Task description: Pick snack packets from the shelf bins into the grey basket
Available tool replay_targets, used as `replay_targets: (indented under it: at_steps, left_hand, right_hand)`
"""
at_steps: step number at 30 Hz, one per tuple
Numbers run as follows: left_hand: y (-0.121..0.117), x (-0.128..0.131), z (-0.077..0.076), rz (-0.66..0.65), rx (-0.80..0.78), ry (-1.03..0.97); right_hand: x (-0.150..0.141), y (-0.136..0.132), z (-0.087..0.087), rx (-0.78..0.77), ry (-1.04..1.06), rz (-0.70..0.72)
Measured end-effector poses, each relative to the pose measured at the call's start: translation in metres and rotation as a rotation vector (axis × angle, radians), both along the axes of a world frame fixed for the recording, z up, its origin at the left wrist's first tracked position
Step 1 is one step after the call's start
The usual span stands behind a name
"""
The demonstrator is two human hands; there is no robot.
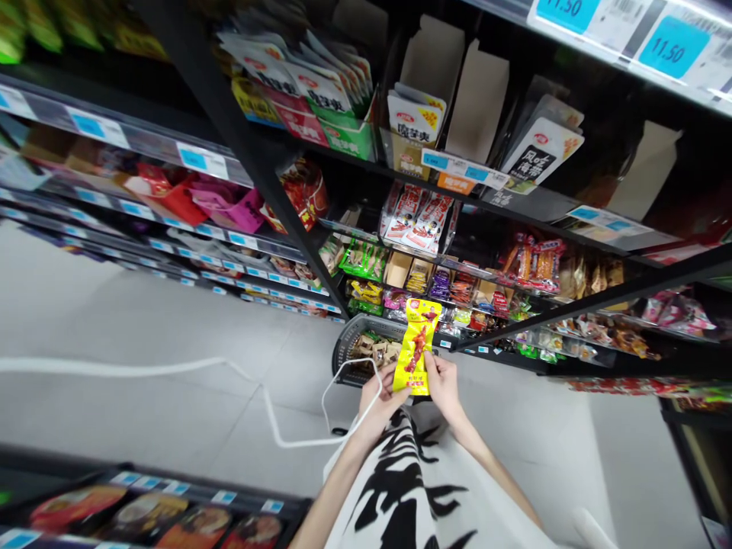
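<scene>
Both hands are holding up a yellow packet [418,347] in front of the body, its printed face turning toward the head. The left hand [373,396] is pinching the lower left corner, thumb lying over the front; the right hand [444,385] is gripping the right edge between thumb and finger. The packet is standing nearly upright, covering the right part of a dark basket [338,352], in which small wrapped snacks [377,352] are lying. The hands seem to be steadying the packet for a look rather than tearing it. Shifting it would call for one pinch loosening while the other is keeping its hold.

Behind, a shelf unit [243,149] is carrying bags and boxes, its lower front edge running just beyond the basket's far rim. A white cord [171,368] is looping across the left wrist area; whether it is touching the skin is impossible to tell.

The basket's near right corner is hiding behind the packet and hands, as are several fingertips. The packet's small print is blurring, and the price labels [672,47] at the top right are running out of view.
</scene>
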State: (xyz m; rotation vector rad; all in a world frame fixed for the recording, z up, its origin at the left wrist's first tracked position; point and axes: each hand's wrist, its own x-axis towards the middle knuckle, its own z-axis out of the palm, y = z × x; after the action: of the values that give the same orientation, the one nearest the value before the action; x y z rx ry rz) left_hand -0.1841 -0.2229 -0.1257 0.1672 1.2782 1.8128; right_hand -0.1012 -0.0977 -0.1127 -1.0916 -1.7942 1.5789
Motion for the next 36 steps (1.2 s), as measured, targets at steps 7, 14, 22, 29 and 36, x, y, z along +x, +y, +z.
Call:
replay_targets:
  at_steps: [7,14,22,29,36]
  left_hand:
    - [0.002,0.007,0.008,0.028,-0.080,-0.066]
    - [-0.002,0.013,0.004,0.017,-0.078,-0.018]
    - [-0.002,0.015,-0.001,0.073,-0.088,0.030]
    - [0.000,0.015,-0.003,0.075,-0.084,0.008]
    - [-0.002,0.012,-0.008,0.155,-0.113,0.038]
  right_hand:
    - [0.010,-0.005,0.003,0.229,-0.108,-0.039]
    - [0.024,-0.015,0.001,0.428,-0.130,-0.007]
    - [0.024,-0.018,0.003,0.525,-0.089,0.021]
    - [0.022,-0.015,0.005,0.457,-0.080,0.041]
    - [0.021,-0.018,0.008,0.263,-0.061,0.015]
